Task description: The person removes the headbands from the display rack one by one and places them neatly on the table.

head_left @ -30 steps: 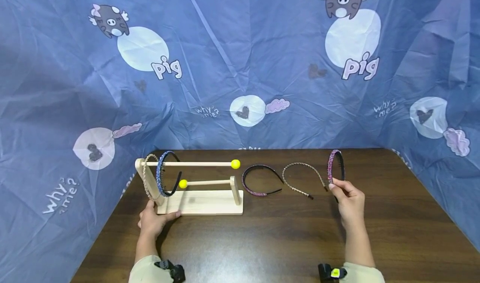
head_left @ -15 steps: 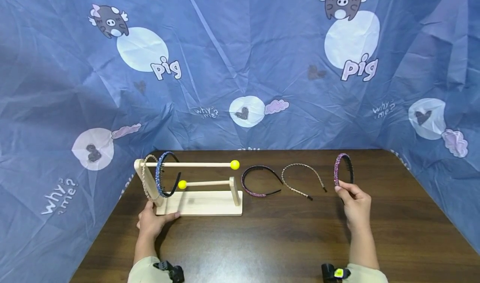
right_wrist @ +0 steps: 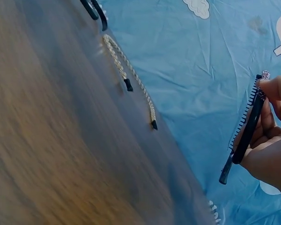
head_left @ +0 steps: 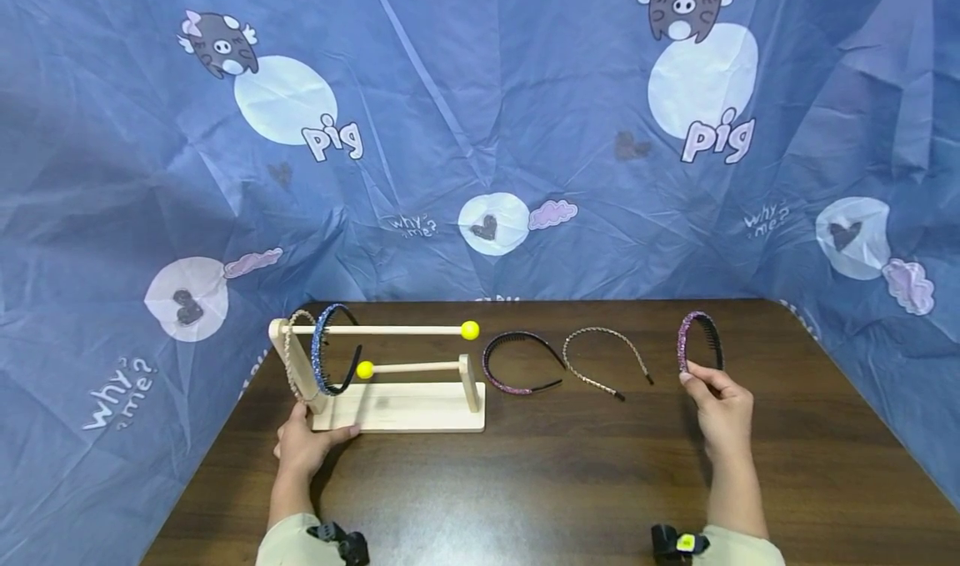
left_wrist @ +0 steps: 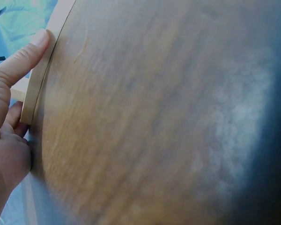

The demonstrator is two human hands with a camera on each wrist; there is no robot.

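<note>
In the head view a wooden stand point(head_left: 405, 408) with two rods tipped by yellow balls stands at the left. My left hand point(head_left: 303, 445) holds its near left corner, thumb along the front edge of the base, as the left wrist view also shows. A beige braided headband point(head_left: 292, 358) and a blue glittery headband point(head_left: 318, 349) hang on the upper rod. At the right, my right hand point(head_left: 727, 412) pinches a pink glittery headband point(head_left: 682, 343) and holds it upright; its black comb teeth point(right_wrist: 245, 112) show in the right wrist view.
Between the stand and my right hand, a purple-pink headband point(head_left: 491, 370) and a thin gold braided headband point(head_left: 600, 329) lie on the dark wooden table point(head_left: 555, 483). A blue printed cloth point(head_left: 420, 149) hangs behind the table and along its sides.
My right hand has moved a little to the right and slightly nearer, taking the pink headband along and turning it a bit. The left hand and stand hold their place.
</note>
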